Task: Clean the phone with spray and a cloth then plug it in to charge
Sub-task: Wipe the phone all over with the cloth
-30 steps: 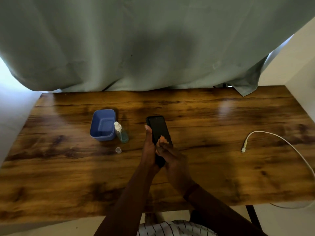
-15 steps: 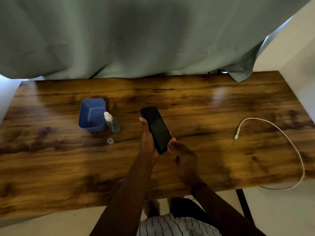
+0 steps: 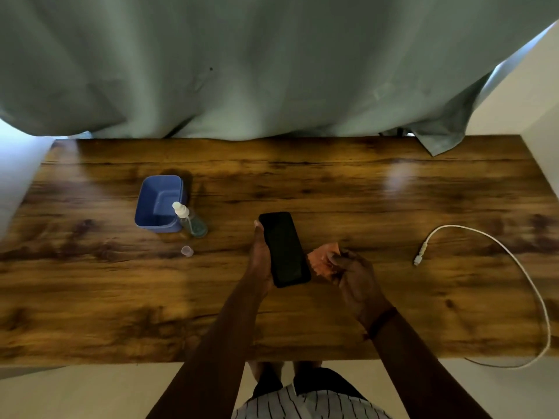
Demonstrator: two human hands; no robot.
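Left hand (image 3: pixel 262 261) grips the black phone (image 3: pixel 284 249) along its edge, above the wooden desk (image 3: pixel 332 182). Right hand (image 3: pixel 354 276) pinches an orange cloth (image 3: pixel 322 261) just beside it. Risk: this one-handed edge grip could let the phone slip while reaching for the charging cable (image 3: pixel 419 259), well apart.

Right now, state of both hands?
Left hand: holding the phone, screen up.
Right hand: pinching the orange cloth beside the phone.
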